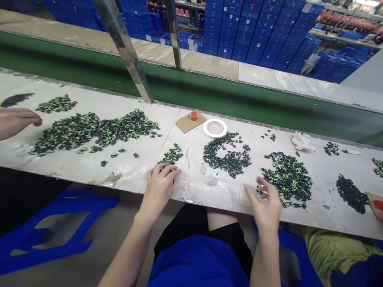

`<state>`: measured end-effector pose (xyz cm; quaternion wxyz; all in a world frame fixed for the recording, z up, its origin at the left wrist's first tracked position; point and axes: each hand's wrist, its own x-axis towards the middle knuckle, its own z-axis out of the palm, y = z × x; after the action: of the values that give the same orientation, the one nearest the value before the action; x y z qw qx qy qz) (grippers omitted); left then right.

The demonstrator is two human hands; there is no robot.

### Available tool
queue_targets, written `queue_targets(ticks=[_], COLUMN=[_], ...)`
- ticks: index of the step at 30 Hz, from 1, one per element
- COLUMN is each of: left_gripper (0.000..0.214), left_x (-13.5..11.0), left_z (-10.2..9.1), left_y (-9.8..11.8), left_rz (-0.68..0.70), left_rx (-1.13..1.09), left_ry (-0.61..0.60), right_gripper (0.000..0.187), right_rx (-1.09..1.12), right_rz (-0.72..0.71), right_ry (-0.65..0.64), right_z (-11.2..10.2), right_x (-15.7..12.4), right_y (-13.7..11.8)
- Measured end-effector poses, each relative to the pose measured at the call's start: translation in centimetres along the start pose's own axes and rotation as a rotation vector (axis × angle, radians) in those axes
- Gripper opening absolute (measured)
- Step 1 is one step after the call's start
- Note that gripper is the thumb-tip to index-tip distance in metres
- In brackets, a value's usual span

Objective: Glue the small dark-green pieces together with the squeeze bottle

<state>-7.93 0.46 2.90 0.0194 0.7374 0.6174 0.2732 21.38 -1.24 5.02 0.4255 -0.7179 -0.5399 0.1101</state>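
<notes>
My left hand (160,185) reaches over the table's near side, fingers spread and bent down over the near end of a small pile of black-and-green parts (173,153). Its fingertips partly hide the parts there. At the left edge of a larger heap of black-and-green parts (289,177) is my right hand (267,201), thumb and fingers apart. I see nothing gripped in it. Between my hands stands a small white bottle (215,178) with a blue tip. Beyond it, small plain black pieces (226,155) lie in a curved pile.
A white tape roll (215,128) and a red pot (194,115) on cardboard (187,124) lie farther back. Another person's hand (18,122) is beside a long heap of parts (98,129) at left. A metal post (128,52) rises at the back edge, before a green strip (197,85).
</notes>
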Motion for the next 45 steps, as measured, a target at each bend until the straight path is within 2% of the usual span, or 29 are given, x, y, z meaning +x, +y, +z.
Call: queue_targets(ticks=[2, 4, 6, 9, 12, 15, 17, 19, 22, 24, 27, 30, 34, 38, 45], left_gripper=[0.045, 0.048, 0.05, 0.051, 0.037, 0.018, 0.012, 0.01, 0.006, 0.012, 0.023, 0.025, 0.023, 0.015, 0.009], left_x=[0.8, 1.3, 1.6, 1.7, 1.7, 1.5, 1.1, 0.7, 0.1, -0.2, -0.3, -0.1, 0.1, 0.1, -0.2], left_z=[-0.1, -0.2, -0.2, -0.1, 0.5, 1.6, 2.4, 3.1, 3.6, 3.6, 3.6, 3.5, 3.8, 4.1, 4.5], left_y=[-0.5, -0.6, -0.7, -0.5, 0.5, 2.2, 3.4, 4.2, 4.6, 4.4, 4.0, 4.0, 4.5, 4.8, 4.7], left_rz=[0.042, 0.061, 0.061, 0.054, 0.032, 0.009, -0.013, -0.043, -0.086, -0.095, -0.098, -0.122, -0.172, -0.22, -0.191], left_rx=[0.079, 0.121, 0.138, 0.104, -0.066, -0.349, -0.466, -0.467, -0.379, -0.368, -0.436, -0.503, -0.541, -0.542, -0.553], left_ry=[-0.076, -0.118, -0.128, -0.114, -0.108, -0.169, -0.207, -0.201, -0.124, -0.096, -0.121, -0.139, -0.137, -0.071, -0.021], right_gripper=[0.051, 0.057, 0.055, 0.036, 0.025, 0.026, 0.027, 0.027, 0.023, 0.022, 0.024, 0.03, 0.027, 0.032, 0.036], right_rx=[0.122, 0.18, 0.211, 0.222, 0.264, 0.382, 0.466, 0.522, 0.563, 0.57, 0.567, 0.582, 0.581, 0.5, 0.427], right_rz=[-0.06, -0.085, -0.114, -0.161, -0.154, -0.066, -0.01, 0.029, 0.065, 0.087, 0.139, 0.181, 0.179, 0.179, 0.174], right_ry=[-0.213, -0.337, -0.377, -0.369, -0.379, -0.427, -0.414, -0.375, -0.316, -0.276, -0.254, -0.245, -0.24, -0.225, -0.213], right_z=[2.3, 4.4, 5.9, 6.9, 6.8, 6.1, 5.4, 4.7, 4.0, 3.8, 4.1, 4.4, 4.3, 4.2, 4.6], right_x=[-0.9, -1.6, -2.0, -2.0, -2.0, -2.2, -2.4, -2.5, -2.4, -2.4, -2.6, -2.7, -2.5, -2.4, -2.7], right_y=[-0.9, -1.6, -2.0, -2.5, -2.9, -2.8, -2.4, -2.0, -1.4, -1.2, -1.1, -1.0, -1.0, -1.4, -1.6])
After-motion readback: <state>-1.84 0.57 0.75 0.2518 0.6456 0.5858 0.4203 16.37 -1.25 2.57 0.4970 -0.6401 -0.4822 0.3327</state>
